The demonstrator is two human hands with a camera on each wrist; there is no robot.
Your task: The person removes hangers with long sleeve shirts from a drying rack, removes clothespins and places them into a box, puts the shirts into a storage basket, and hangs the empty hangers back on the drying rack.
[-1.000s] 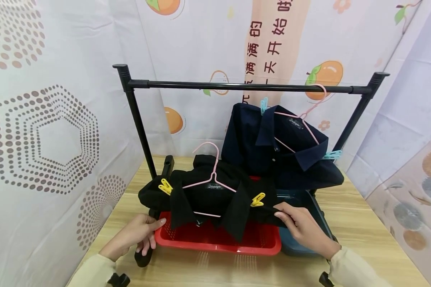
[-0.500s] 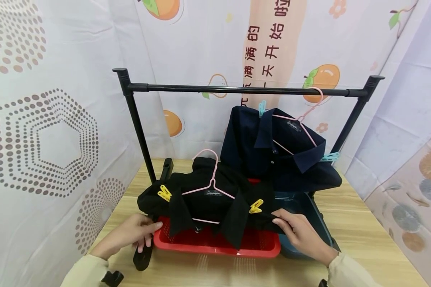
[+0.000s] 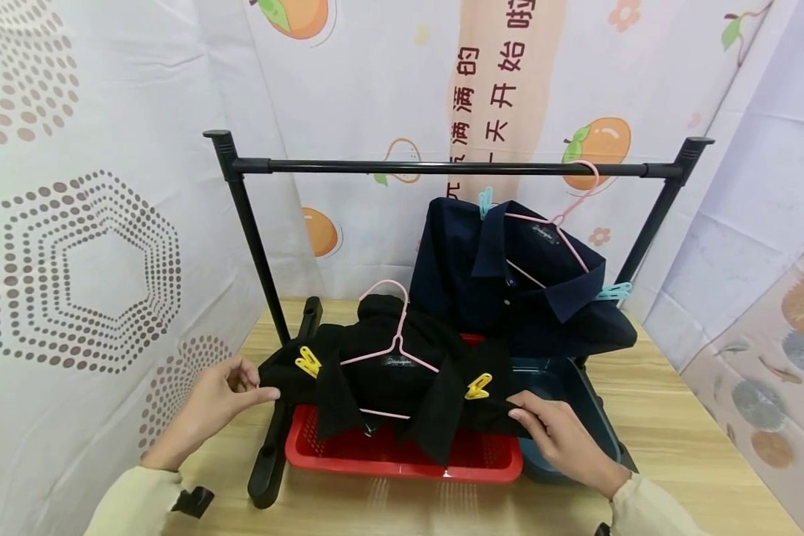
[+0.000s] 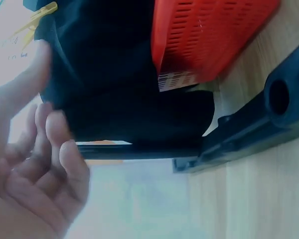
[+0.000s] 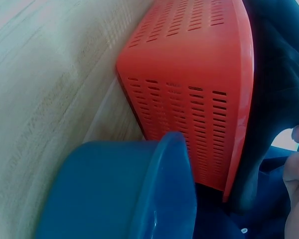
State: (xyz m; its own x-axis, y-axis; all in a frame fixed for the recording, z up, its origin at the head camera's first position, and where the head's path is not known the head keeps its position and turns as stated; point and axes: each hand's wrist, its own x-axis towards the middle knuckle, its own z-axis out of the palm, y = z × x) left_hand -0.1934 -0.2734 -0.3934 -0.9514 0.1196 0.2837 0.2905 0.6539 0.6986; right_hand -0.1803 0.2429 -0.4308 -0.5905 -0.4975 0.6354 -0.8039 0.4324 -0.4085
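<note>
Taken from the middle of the black collared fabric shirt [image 3: 382, 388] in the head view, a slim pink hanger [image 3: 397, 344] sits inside its collar, the hook rising toward 12 o'clock, below the bar of the black metal-look clothes rack [image 3: 402, 167]. One bright yellow clip [image 3: 307, 362] grips the shirt at 9 o'clock and a second yellow clip [image 3: 479, 386] at 3. The shirt lies across a red perforated plastic basket [image 3: 402, 470], whose front rim shows at 6 o'clock. Between 8 and 9 o'clock is the left hand [image 3: 214, 400], its thumb and fingers apart, holding nothing, close to the shirt's end; whether they touch the fabric I cannot tell. Between 3 and 4 o'clock the right hand [image 3: 563, 443] pinches the shirt's opposite end, fingers clamped on the cloth, above a smooth blue plastic tub [image 5: 104, 181] just beside the basket. At 2 o'clock a navy collared shirt [image 3: 529, 309] hangs from the rack on another pink hanger [image 3: 558, 220]. Pale wood-grain surface [image 3: 663, 417] shows at 4 o'clock.
</note>
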